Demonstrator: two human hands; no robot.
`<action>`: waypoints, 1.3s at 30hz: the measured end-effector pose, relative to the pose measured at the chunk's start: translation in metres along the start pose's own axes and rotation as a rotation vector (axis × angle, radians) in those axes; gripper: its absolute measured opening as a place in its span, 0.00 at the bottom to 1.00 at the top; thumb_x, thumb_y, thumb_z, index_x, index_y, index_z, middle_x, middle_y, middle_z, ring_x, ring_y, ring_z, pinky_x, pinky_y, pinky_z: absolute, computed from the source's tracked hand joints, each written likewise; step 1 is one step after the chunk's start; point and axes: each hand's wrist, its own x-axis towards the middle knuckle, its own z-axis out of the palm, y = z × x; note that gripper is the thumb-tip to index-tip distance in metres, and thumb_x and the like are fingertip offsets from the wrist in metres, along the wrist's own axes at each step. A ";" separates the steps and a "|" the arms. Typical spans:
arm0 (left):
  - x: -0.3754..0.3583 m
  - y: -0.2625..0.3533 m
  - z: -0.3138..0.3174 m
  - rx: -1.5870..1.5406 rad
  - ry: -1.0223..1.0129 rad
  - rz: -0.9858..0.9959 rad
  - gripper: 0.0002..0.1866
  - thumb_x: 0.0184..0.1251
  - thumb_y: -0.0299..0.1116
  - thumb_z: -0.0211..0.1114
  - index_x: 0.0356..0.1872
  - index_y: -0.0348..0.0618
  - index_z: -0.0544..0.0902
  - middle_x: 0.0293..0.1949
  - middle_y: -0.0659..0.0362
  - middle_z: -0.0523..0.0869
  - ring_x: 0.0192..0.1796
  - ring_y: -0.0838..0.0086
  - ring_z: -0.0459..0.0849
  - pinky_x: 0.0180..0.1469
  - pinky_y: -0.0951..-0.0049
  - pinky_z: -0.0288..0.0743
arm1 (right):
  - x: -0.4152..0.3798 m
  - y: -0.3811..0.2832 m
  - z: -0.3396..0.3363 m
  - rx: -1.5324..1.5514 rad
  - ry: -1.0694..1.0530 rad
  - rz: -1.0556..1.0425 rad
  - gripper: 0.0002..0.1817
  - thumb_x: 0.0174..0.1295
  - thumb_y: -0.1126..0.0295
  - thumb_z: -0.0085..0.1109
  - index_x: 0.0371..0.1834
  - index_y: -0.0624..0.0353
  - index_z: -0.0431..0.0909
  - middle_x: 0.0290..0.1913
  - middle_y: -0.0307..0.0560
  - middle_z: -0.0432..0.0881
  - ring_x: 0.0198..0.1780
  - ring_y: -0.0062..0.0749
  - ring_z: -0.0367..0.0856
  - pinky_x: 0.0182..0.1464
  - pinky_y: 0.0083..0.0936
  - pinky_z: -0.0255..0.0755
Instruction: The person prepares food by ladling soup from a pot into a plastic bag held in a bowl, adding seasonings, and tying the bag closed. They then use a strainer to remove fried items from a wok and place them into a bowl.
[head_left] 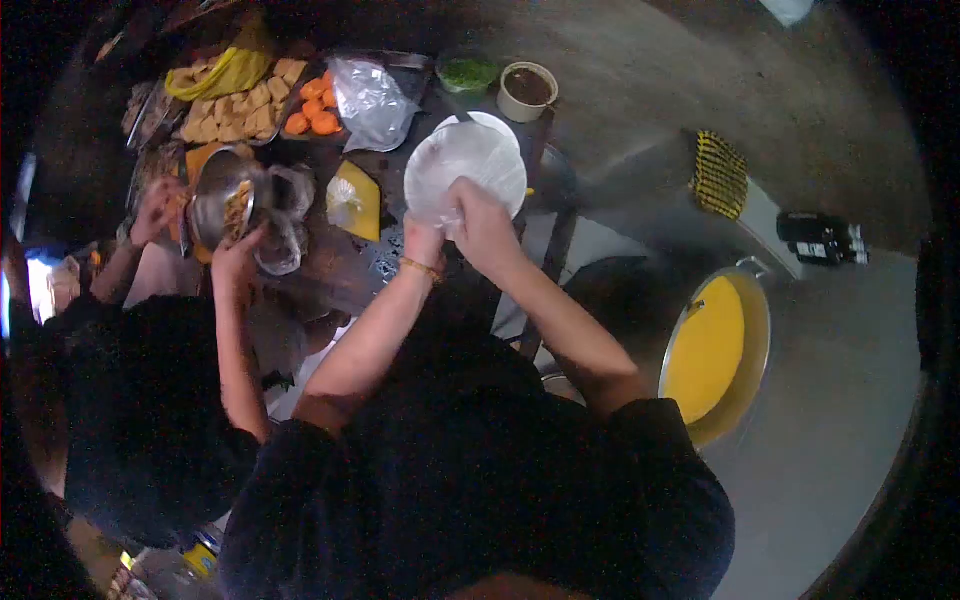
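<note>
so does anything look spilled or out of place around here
Yes: shiny splashes, possibly water, spot the dark table near the left hand. They look like a small spill; nothing else clearly stands out.

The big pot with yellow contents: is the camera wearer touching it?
No, the left hand and right hand are together by the white bowl.

We stretch both bare forearms out ahead of us, and they converge from either side. Our left forearm (370, 332) slants forward and inward, its wrist (418, 266) turned so that the hand points away from us. Our left hand (425, 239) sits a little lower, its grip partly hidden. Our right hand (482, 218) is just beside it, the back upward, its fingers (460, 193) curled tight. Our right forearm (565, 318) angles in.
</note>
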 end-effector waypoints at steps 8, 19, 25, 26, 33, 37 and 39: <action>0.014 0.010 0.024 -0.044 -0.292 -0.061 0.18 0.59 0.38 0.57 0.48 0.41 0.72 0.42 0.60 0.77 0.39 0.75 0.77 0.39 0.75 0.75 | 0.010 -0.011 -0.059 -0.365 0.286 -0.088 0.17 0.51 0.60 0.58 0.39 0.60 0.72 0.37 0.52 0.74 0.40 0.47 0.72 0.45 0.37 0.64; 0.025 -0.027 0.078 -0.219 -0.618 -0.328 0.26 0.63 0.48 0.50 0.58 0.45 0.62 0.50 0.61 0.72 0.50 0.71 0.72 0.48 0.69 0.72 | -0.057 0.017 -0.101 -0.263 0.318 0.093 0.14 0.53 0.66 0.55 0.42 0.59 0.74 0.49 0.50 0.74 0.49 0.45 0.71 0.53 0.36 0.61; 0.003 -0.008 0.086 -0.125 -0.657 -0.244 0.30 0.59 0.40 0.54 0.62 0.42 0.59 0.60 0.55 0.63 0.59 0.62 0.65 0.59 0.59 0.63 | -0.204 0.095 -0.237 -0.791 0.988 0.424 0.28 0.41 0.71 0.64 0.48 0.64 0.67 0.46 0.56 0.71 0.47 0.51 0.69 0.50 0.37 0.63; -0.004 0.000 0.089 -0.128 -0.564 -0.360 0.30 0.60 0.41 0.53 0.62 0.43 0.58 0.61 0.54 0.63 0.59 0.61 0.65 0.59 0.59 0.63 | -0.222 0.117 -0.240 -0.798 0.917 0.476 0.25 0.42 0.70 0.65 0.45 0.65 0.68 0.43 0.56 0.72 0.45 0.50 0.70 0.48 0.35 0.64; 0.046 -0.014 0.042 0.036 -0.444 -0.082 0.27 0.62 0.43 0.53 0.61 0.47 0.61 0.60 0.56 0.64 0.57 0.64 0.68 0.56 0.63 0.66 | -0.307 0.223 -0.271 -0.505 1.240 0.646 0.07 0.50 0.74 0.56 0.32 0.63 0.73 0.34 0.52 0.74 0.43 0.43 0.71 0.47 0.32 0.65; 0.045 0.037 0.023 0.171 -0.339 -0.126 0.26 0.62 0.43 0.53 0.60 0.46 0.61 0.59 0.56 0.65 0.57 0.64 0.69 0.55 0.63 0.67 | -0.376 0.168 -0.366 -0.256 2.151 0.522 0.10 0.56 0.69 0.53 0.23 0.65 0.70 0.28 0.43 0.77 0.30 0.25 0.73 0.33 0.20 0.67; 0.037 0.022 0.033 0.212 -0.350 -0.177 0.26 0.62 0.43 0.53 0.60 0.46 0.62 0.59 0.56 0.65 0.56 0.65 0.69 0.55 0.63 0.67 | -0.389 0.152 -0.379 -0.304 2.139 0.479 0.12 0.56 0.68 0.55 0.20 0.64 0.71 0.24 0.41 0.77 0.27 0.23 0.73 0.30 0.18 0.68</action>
